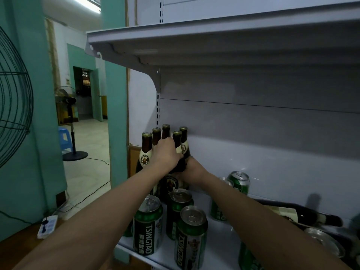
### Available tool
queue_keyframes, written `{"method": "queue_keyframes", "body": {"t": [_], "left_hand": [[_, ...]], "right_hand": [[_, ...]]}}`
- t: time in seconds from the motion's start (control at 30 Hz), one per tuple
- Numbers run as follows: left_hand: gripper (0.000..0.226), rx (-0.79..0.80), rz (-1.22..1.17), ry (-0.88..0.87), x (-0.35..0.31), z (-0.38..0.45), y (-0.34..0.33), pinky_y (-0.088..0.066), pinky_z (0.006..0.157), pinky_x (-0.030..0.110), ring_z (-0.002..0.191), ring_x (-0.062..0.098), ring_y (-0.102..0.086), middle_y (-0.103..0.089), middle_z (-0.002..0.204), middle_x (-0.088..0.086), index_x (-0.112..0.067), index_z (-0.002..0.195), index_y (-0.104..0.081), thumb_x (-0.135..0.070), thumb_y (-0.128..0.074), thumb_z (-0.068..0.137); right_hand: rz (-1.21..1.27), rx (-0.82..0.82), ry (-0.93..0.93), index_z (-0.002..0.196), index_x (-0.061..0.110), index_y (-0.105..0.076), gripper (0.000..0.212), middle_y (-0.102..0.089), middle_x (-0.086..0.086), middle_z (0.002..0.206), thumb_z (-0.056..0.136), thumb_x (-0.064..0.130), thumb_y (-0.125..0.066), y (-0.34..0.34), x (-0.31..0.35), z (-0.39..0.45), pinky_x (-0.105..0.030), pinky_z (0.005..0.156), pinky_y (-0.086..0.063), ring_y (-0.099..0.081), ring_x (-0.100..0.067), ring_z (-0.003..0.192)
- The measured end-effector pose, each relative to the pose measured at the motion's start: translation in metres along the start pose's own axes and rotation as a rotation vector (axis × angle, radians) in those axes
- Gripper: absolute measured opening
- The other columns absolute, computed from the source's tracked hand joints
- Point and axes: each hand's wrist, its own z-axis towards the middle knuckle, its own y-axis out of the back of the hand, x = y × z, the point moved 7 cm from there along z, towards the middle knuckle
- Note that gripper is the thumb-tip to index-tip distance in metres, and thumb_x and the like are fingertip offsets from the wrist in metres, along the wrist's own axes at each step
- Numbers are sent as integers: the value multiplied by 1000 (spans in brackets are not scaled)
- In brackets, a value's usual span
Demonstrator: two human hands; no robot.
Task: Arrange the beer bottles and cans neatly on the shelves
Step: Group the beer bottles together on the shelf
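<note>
Left arm: we reach up and forward from the lower left, forearm bare, wrist bent slightly down toward the bottles.
Left hand [167, 154]: we curl the fingers round the shoulder of a brown bottle [176, 149] in the cluster, knuckles toward us, thumb hidden.
Right arm: we reach in from the lower right, crossing over the cans, forearm running up and left to meet the other hand.
Right hand [191, 170]: just below and right of the left hand, almost touching it; we hold the same bottle lower on its body, fingers wrapped out of sight behind it.
Bottles [165, 133]: five gold-capped necks stand upright in a tight group at the back left of the shelf [220, 248], rising above both hands; the leftmost one [145, 152] stands just left of the left hand.
Cans [149, 225]: three green ones stand upright under the left forearm, nearer us than the hands; two more [238, 182] stand right of the right wrist, partly hidden by that arm.
Lying bottle [303, 215]: on its side, right of the right forearm.
Tipped can [323, 242]: its silver top faces us, below the lying bottle.
Fan [71, 123]: on the floor, well left of the hands.
</note>
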Motion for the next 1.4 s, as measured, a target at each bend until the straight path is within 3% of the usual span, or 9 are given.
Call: {"method": "queue_keyframes", "body": {"t": [0.1,0.23,0.43,0.6,0.83,0.97,1.13,1.27,1.4], "left_hand": [[40,-123,-22,-47,-3,-8,11,-41,71,32,98,28,-61,-62,109,10,-8,112,-57,-31,-73,85],[34,-303,-119,-226,-23,-26,33,-42,68,30,91,19,-59,-59,107,1,-15,114,-55,-29,-69,87],[19,-39,-307,-299,-69,-44,10,-50,65,32,70,8,-61,-59,87,-7,-22,101,-58,-27,-69,87],[17,121,-344,-322,-111,-56,-20,-49,63,28,70,11,-61,-65,90,-4,-22,100,-61,-27,-70,86],[15,516,-301,-301,-144,-79,-73,-46,61,18,74,10,-59,-68,97,2,-14,102,-68,-23,-68,89],[16,718,-327,-237,-145,-94,-99,-60,81,38,92,32,-69,-70,108,15,-13,102,-70,-4,-63,91],[32,809,-202,-181,-139,-102,-124,-59,74,27,98,26,-68,-67,118,11,-14,124,-67,-10,-62,93],[36,778,3,-233,-137,-102,-131,-56,91,33,107,23,-64,-65,127,6,-21,130,-64,-21,-63,93],[41,812,-59,-164,-134,-101,-135,-61,70,29,92,27,-68,-65,122,13,-14,133,-60,-6,-63,93]], "right_hand": [[-9,-20,39,97,9,-56,17,-64,-11,96,87,6,-69,23,10,-9,-38,80,-52,-62,-26,93],[-22,-153,-9,111,8,-58,19,-68,-14,102,93,13,-62,77,17,-32,-45,79,-60,-67,-28,90],[-2,-241,-14,89,10,-66,15,-72,-9,83,98,12,-55,141,16,-81,-28,56,-54,-64,-17,63],[-38,-268,-45,87,9,-66,16,-72,-10,84,98,11,-55,178,2,-112,-30,59,-55,-64,-20,66],[-137,-185,-124,94,6,-67,13,-71,-11,89,97,10,-55,206,-27,-147,-28,61,-56,-67,-21,72],[-231,-16,-180,103,6,-68,14,-71,-11,98,96,12,-58,199,-44,-161,-30,69,-56,-68,-22,84],[-328,93,-168,98,7,-70,11,-69,-5,92,92,11,-63,187,-61,-163,-30,67,-53,-64,-17,78],[-423,161,-219,98,13,-72,15,-71,1,95,88,23,-73,181,-85,-160,-26,63,-51,-60,-11,76],[-531,237,-333,101,12,-75,26,-73,-6,109,82,29,-79,181,-110,-158,-35,77,-54,-59,-14,83]]}}
